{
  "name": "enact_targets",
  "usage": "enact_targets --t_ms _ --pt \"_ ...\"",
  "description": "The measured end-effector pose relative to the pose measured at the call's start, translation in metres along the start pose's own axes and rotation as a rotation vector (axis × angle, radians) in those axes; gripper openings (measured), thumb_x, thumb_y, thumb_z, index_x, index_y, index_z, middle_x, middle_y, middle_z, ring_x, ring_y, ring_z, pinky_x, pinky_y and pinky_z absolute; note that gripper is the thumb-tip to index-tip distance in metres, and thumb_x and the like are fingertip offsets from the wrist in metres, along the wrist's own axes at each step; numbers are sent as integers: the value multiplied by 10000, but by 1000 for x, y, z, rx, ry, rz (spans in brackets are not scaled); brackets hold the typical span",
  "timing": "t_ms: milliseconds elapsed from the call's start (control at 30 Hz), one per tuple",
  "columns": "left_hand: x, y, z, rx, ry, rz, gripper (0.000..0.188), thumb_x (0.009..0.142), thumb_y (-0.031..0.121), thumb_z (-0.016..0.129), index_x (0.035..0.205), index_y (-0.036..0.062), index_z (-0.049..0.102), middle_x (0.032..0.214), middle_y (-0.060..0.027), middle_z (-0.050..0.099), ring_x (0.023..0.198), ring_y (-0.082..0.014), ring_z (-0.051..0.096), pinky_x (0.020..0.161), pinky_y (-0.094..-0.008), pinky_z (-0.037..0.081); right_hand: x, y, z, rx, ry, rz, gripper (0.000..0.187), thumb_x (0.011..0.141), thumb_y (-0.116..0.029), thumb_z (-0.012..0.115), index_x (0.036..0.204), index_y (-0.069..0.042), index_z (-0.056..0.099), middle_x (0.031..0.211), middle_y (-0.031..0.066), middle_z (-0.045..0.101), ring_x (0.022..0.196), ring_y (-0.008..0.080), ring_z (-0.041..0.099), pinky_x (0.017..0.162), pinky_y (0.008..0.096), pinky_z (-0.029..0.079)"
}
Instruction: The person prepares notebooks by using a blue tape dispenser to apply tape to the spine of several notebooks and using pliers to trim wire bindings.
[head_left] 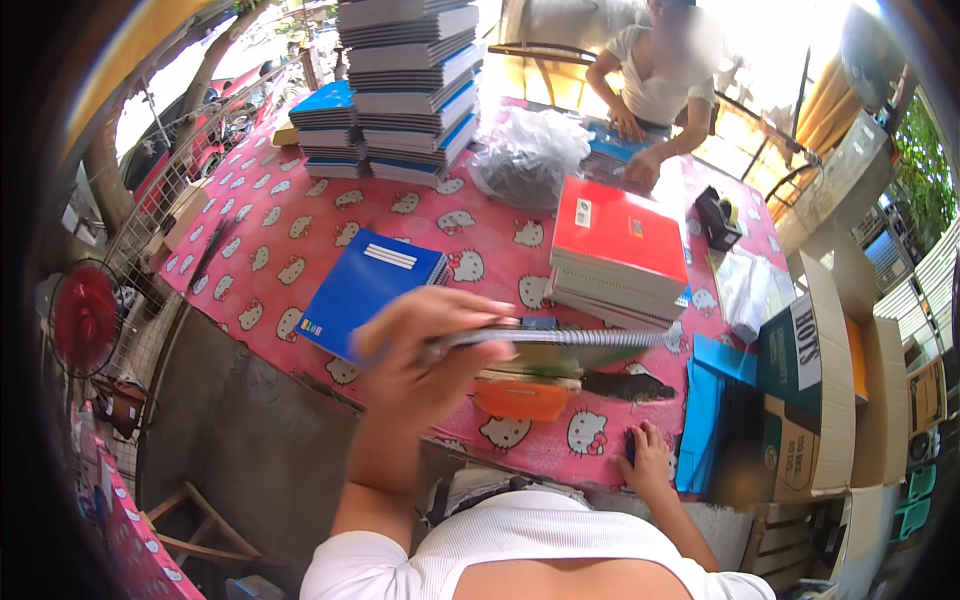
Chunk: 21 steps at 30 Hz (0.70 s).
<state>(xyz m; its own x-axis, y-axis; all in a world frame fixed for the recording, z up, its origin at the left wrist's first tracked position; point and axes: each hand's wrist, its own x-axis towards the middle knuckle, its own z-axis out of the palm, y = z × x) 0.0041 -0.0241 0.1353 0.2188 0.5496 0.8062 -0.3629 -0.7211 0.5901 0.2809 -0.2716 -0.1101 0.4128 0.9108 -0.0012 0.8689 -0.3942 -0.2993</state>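
The notebook was held above the near part of the table, seen nearly edge-on, with its wire coil toward the viewer. It was gripped at its left end by the left hand, the fingers laid over it and the thumb below. From those fingers it extended to the right, its visible long edge running roughly left to right; the left hand was the nearer. The left forearm was directed upward from the lower edge, with the palm turned inward. The right hand was rested on the near edge, beside a small dark object; whether that was gripped could not be told. A blue stack was placed beyond the left hand, and a red stack beyond the notebook.
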Motion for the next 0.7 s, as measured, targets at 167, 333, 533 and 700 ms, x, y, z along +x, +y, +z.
enact_targets --t_ms 167,333,533,700 --pt "-13 42 11 150 -400 140 235 703 -54 751 899 6 636 970 -138 698 844 -287 698 726 -353 588 -16 15 23 -34 148 71 590 788 -305 702 1315 -132 499 1343 194 435 1255 386 407 1042 573 285" --pt "-129 -30 40 248 -420 -236 212 717 -79 738 893 -2 649 973 -128 700 860 -250 686 722 -322 563 -18 -16 -4 -98 61 123 498 840 -246 664 1303 -119 528 1213 178 514 1136 355 501 993 498 378" --pt "-150 -34 47 227 -274 -354 222 714 -94 757 905 -54 652 1045 -190 660 866 -197 683 684 -254 591 -5 -93 -81 774 -174 20 460 737 -171 764 1135 -27 582 1002 149 604 935 310 583 807 373 484" --pt "-149 -33 51 237 -292 -293 183 744 -129 710 910 -82 647 1048 -183 658 890 -182 681 710 -260 602 12 -134 -109 545 177 -472 404 741 -168 783 1053 -3 588 928 142 631 839 236 626 732 340 512"
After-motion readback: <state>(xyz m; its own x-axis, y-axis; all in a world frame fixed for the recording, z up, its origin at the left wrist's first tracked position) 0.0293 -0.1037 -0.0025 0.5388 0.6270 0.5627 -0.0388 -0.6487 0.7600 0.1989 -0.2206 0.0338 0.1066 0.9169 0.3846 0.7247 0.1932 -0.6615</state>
